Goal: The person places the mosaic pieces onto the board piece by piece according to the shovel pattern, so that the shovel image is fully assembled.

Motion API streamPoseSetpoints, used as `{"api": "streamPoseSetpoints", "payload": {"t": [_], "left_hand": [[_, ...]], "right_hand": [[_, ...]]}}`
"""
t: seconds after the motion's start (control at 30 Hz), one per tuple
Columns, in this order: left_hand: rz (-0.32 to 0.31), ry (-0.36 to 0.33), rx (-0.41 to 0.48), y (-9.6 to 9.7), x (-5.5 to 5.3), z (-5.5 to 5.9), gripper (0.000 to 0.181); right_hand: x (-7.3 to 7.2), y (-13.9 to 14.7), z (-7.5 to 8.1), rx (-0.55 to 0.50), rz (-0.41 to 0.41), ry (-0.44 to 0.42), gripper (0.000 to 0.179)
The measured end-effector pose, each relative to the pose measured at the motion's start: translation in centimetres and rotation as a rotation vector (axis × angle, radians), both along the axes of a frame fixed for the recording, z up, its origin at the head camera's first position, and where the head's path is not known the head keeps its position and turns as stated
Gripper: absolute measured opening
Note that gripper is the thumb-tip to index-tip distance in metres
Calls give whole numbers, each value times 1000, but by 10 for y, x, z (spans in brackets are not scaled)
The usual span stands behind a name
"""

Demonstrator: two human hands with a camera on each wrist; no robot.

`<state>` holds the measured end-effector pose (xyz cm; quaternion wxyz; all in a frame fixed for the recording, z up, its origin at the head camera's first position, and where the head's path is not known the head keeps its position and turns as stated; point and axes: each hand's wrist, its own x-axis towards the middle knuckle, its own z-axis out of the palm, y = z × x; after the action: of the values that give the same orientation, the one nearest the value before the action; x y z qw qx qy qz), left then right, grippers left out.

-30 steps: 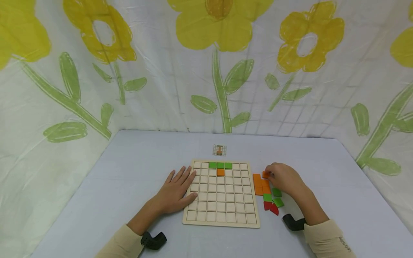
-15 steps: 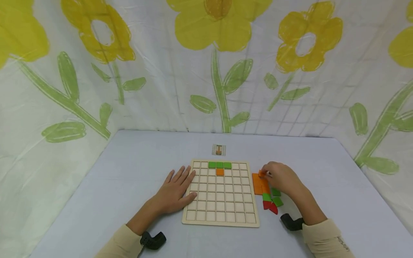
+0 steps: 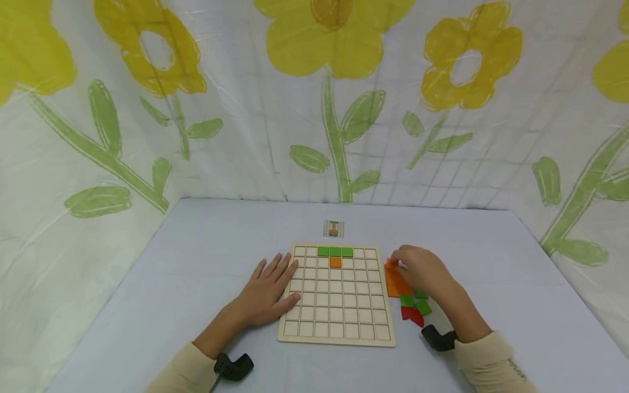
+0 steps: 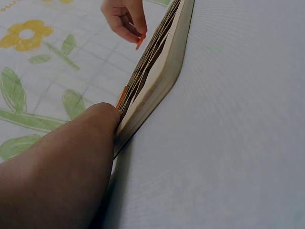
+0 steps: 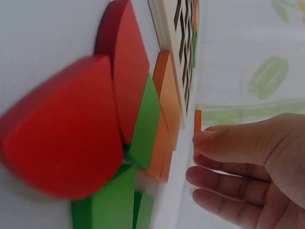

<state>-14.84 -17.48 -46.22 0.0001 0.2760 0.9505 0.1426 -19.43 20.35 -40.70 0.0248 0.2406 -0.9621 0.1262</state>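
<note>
A wooden grid board (image 3: 336,333) lies on the table with three green tiles (image 3: 335,251) in its top row and one orange tile (image 3: 335,263) below them. My left hand (image 3: 267,295) rests with spread fingers on the board's left edge. Thumb and fingers of my right hand (image 3: 425,270) pinch an orange square tile (image 5: 198,117), raised just above the loose tiles right of the board. Those are several orange tiles (image 3: 397,286), green tiles (image 3: 422,308) and red rounded pieces (image 5: 62,138). In the left wrist view, the pinched tile stands on edge, apart from the board.
A small pattern card (image 3: 333,228) lies on the white table (image 3: 236,229) behind the board. Black wrist cameras (image 3: 235,367) sit on both forearms. A white curtain with painted flowers (image 3: 255,136) hangs behind the table.
My right hand has lifted an orange tile off the far end of the pile and moved left toward the board with it. My left hand has stayed in place.
</note>
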Motion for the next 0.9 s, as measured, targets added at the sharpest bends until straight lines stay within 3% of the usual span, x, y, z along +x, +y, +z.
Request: {"api": "streamPoseSetpoints", "payload": {"t": [0.9], "left_hand": [[-1, 25, -11, 0, 0, -1, 78]], "right_hand": [[-1, -31, 1, -16, 51, 10, 14]]}}
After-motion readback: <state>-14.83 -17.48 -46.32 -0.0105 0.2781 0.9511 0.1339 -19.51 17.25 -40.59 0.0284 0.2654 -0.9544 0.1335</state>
